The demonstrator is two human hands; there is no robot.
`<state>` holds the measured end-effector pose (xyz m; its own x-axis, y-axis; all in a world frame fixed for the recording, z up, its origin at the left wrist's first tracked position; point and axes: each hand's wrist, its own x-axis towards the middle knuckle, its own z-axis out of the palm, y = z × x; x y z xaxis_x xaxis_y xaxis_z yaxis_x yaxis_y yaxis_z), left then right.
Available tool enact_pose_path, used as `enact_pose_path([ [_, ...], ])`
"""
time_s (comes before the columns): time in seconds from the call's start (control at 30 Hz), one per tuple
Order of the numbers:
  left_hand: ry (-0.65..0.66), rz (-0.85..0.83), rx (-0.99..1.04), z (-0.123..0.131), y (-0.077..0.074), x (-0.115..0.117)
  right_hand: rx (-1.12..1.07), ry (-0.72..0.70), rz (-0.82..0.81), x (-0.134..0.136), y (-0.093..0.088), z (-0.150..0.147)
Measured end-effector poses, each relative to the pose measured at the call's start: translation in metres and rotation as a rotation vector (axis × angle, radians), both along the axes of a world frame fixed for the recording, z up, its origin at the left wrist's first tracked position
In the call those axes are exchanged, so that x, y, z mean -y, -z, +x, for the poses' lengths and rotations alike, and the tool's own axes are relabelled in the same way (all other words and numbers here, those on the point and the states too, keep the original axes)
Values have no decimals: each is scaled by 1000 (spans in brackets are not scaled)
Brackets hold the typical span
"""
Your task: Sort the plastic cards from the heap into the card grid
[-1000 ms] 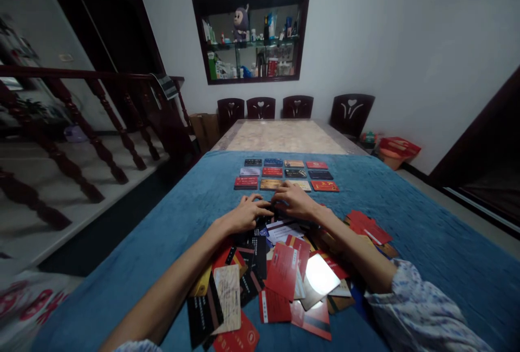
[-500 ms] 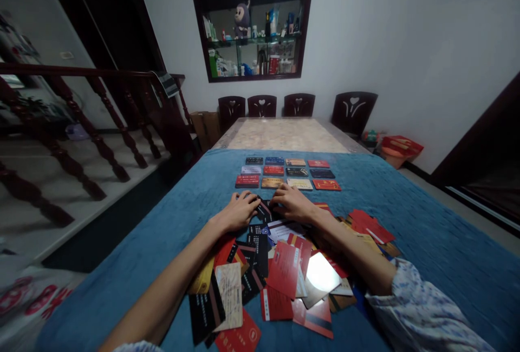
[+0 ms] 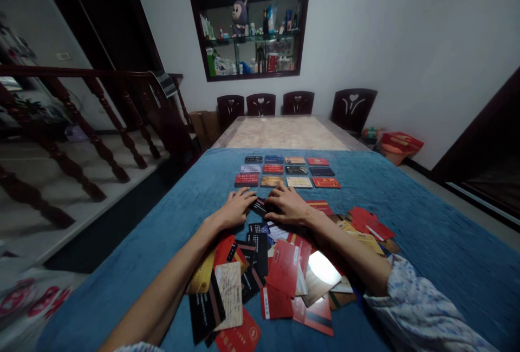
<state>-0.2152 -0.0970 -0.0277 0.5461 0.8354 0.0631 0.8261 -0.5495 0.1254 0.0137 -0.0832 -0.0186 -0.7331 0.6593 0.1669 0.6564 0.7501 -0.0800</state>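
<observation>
Both hands rest low over a blue cloth (image 3: 179, 200), at the far edge of a loose pile of cards. Between them lies a black card (image 3: 259, 206) with a stripe. My left hand (image 3: 238, 208) touches its left side, fingers bent and apart. My right hand (image 3: 287, 204) has its fingertips on the right part of that black card, partly covering it. Beyond the hands, several cards lie in three rows, among them a cream card (image 3: 299, 182) and a gold card (image 3: 272, 181). Nearer, the pile includes a red card (image 3: 284, 266) and a shiny card (image 3: 320, 279).
The table's bare far end (image 3: 276, 132) has dark chairs (image 3: 298, 103) behind it. A wooden railing (image 3: 97, 178) runs along the left. At right, an orange bin (image 3: 393, 156) stands by the wall. A plastic bag (image 3: 30, 300) is at lower left.
The black card between the hands has turned flatter. My right hand has moved slightly left, and my left hand has drawn back a little to the left.
</observation>
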Motion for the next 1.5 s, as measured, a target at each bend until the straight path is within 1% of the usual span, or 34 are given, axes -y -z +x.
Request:
enact_pose_path([
  [0.13, 3, -31, 31, -2, 1, -1, 3, 26, 9, 3, -1, -3],
  [0.3, 16, -2, 20, -3, -7, 2, -2, 28, -7, 2, 1, -2],
  [0.47, 76, 17, 6, -5, -12, 4, -5, -5, -13, -1, 0, 2],
  [0.57, 105, 52, 30, -7, -11, 2, -22, -19, -3, -3, 0, 4],
  [0.77, 135, 127, 99, -11, -8, -3, -78, 1, 12, -9, 7, 5],
  [0.93, 153, 165, 141, -10, -8, -3, -167, -20, 44, -15, 14, 6],
  [1.1, 145, 224, 203, -10, -5, -5, -218, 7, 44, -18, 17, 8],
  [1.5, 121, 278, 265, -9, 1, -6, -175, 65, 23, -17, 15, 6],
])
